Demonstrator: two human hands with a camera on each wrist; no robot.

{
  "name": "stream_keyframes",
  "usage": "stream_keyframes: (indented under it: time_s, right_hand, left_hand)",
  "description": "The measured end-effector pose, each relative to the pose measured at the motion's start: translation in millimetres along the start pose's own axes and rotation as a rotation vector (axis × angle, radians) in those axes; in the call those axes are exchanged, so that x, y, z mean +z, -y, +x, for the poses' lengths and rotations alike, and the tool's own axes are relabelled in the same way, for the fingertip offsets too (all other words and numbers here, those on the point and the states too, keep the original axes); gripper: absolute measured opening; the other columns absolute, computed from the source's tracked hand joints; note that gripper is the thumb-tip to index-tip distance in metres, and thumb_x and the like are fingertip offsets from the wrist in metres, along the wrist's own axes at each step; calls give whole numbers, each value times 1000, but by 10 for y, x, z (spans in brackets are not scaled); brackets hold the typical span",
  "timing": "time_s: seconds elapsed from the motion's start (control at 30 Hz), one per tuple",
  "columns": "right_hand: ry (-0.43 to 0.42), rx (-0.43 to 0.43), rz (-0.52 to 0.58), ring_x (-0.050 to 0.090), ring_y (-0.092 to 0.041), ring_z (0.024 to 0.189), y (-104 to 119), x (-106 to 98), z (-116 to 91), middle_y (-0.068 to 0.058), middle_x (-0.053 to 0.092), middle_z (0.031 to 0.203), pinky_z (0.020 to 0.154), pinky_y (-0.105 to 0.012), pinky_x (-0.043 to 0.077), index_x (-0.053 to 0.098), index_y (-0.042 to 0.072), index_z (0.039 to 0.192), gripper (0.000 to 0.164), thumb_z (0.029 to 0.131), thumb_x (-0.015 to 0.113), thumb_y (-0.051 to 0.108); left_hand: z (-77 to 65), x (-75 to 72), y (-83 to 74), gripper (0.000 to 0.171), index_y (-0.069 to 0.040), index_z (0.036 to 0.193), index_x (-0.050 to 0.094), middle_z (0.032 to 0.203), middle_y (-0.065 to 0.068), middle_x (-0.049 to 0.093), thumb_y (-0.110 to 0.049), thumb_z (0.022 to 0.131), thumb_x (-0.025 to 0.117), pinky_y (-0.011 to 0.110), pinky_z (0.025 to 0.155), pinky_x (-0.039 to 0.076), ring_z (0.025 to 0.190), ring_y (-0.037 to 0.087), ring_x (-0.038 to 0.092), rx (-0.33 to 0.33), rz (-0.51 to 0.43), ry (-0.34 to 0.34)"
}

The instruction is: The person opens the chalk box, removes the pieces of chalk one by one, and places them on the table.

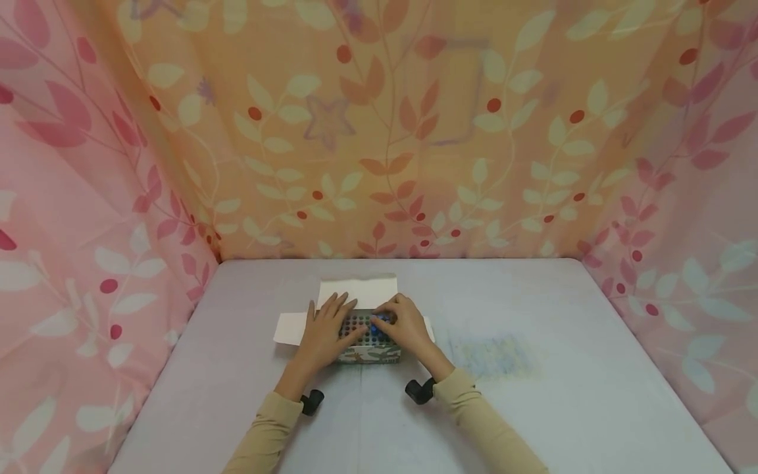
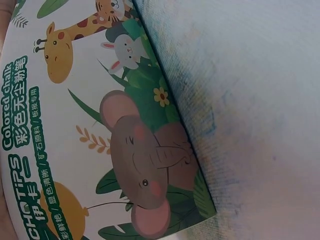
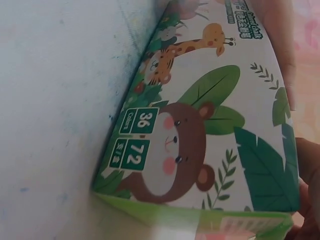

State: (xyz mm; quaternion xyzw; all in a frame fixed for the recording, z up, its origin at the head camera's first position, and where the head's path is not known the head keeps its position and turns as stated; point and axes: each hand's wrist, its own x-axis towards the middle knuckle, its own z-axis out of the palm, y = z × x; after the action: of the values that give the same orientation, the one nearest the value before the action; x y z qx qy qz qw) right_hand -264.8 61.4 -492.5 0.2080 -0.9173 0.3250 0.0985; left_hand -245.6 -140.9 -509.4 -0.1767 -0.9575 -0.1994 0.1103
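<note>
An opened box of colored chalk stands on the table, its flaps folded out and rows of chalk ends facing up. My left hand rests over the box's left side with fingers extended, thumb reaching across the front rows. At the box's right end my right hand is bent over the rows, thumb and fingertips pinching at blue chalk. The left wrist view shows the printed front of the chalk box with an elephant and giraffe. Fingers of the right hand show beside the box's upper edge in the right wrist view.
A white lid flap stands behind the box, and a side flap sticks out left. Blue and yellow chalk smudges mark the white table to the right. Patterned curtains enclose the back and sides.
</note>
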Motion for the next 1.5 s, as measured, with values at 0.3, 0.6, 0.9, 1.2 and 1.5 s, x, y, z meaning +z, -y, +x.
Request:
stream_keyframes:
  time_s: [0.3,0.6,0.9,1.2,1.5]
  right_hand:
    - [-22,71,2,42,-9,67,55,9,-39,2,52,80,55,-20,39,72,19,89,13,83,69,30]
    - [-64,72,-25,42,-9,67,78,34,-23,3,51,80,53,-20,37,72,20,89,12,83,69,31]
    - [-97,61,-44,39,-6,64,85,48,33,6,49,80,51,-18,35,71,20,89,14,82,69,32]
    - [-150,-9,-4,45,-6,62,73,10,24,4,50,85,51,-19,38,70,18,88,12,83,69,29]
    - [-172,-37,-15,52,-9,65,87,32,34,4,49,85,56,-21,43,70,18,89,12,85,66,29]
  left_hand:
    - [-40,52,5,64,-27,138,43,149,4,33,-58,84,55,62,111,7,140,28,23,11,-8,-24]
    - [-8,-5,26,39,-26,114,63,147,6,37,-49,83,62,60,112,6,138,30,25,28,-59,-40]
    - [32,-47,2,35,-25,110,66,145,7,39,-45,81,66,60,112,6,138,31,26,-3,-51,-31]
    - [45,-30,-34,30,-27,105,66,146,6,38,-45,81,66,59,113,5,138,31,25,2,-56,-31]
    - [-2,-25,-38,27,-28,103,67,145,6,39,-44,81,66,59,113,6,138,31,26,-18,-65,-45]
